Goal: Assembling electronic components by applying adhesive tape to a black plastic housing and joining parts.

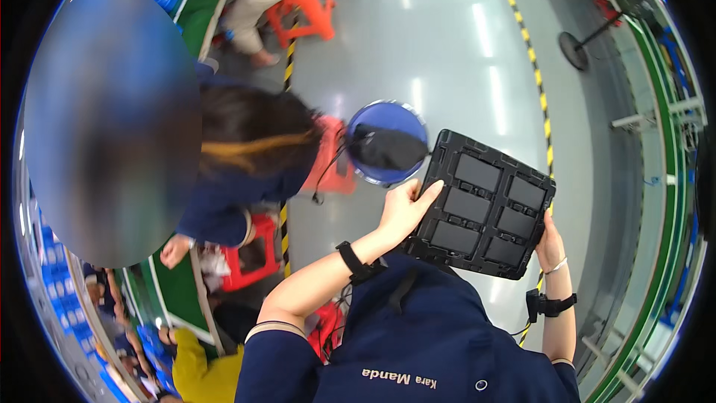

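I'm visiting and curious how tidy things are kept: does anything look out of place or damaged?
Mildly, yes: a dark bundle lies on or in a blue round object, with a thin dark cable trailing loosely to its left, which looks untidy. The black tray being held shows no clear damage.

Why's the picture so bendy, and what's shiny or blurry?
Head view: the right-hand striped tape curves, likely from the fisheye lens; head view: white streaks glare on the grey floor, probably lamp reflections; head view: a blurry oval covers much of the left, while the black tray looks fairly sharp.
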The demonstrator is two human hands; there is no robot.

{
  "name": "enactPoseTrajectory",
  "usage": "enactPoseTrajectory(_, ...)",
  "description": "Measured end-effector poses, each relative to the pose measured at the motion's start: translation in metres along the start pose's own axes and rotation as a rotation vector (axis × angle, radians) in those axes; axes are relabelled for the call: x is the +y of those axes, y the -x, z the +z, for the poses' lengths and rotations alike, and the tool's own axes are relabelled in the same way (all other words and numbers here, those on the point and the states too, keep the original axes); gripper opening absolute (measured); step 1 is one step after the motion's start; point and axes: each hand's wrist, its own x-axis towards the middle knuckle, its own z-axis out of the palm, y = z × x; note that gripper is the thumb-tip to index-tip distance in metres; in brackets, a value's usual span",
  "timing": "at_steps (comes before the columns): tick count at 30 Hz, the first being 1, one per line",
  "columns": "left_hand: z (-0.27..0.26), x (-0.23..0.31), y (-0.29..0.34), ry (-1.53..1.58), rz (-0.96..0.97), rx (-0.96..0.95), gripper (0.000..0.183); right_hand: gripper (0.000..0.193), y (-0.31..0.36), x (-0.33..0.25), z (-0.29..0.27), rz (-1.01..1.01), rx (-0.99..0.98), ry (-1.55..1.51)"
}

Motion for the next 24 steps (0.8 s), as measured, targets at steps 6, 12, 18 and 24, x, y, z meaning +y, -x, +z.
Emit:
enactPoseTrajectory(6, 0.022, 0.033, -0.054, -0.082, 0.100, -0.186, 0.055, 0.057, 0.015, -0.003, -0.009, -0.126, 0.217, -0.096)
enactPoseTrajectory(12, 0.012, 0.061, -0.071, 0.071, 0.040, -0.193, 0.036, 0.058, 0.025, -0.055, 0.024, -0.004, 0.390, 0.009)
enactPoseTrajectory(18, 0.038, 0.056, -0.059, 0.152, -0.023, -0.231, 0.039, 0.063, 0.013, -0.058, -0.019, -0.097, 0.347, 0.171)
enactPoseTrajectory(24, 0.027, 0.062, -0.080, 0.351, -0.043, -0.009, 0.036, 0.066, -0.069, -0.089, -0.020, -0.219, 0.148, 0.386)
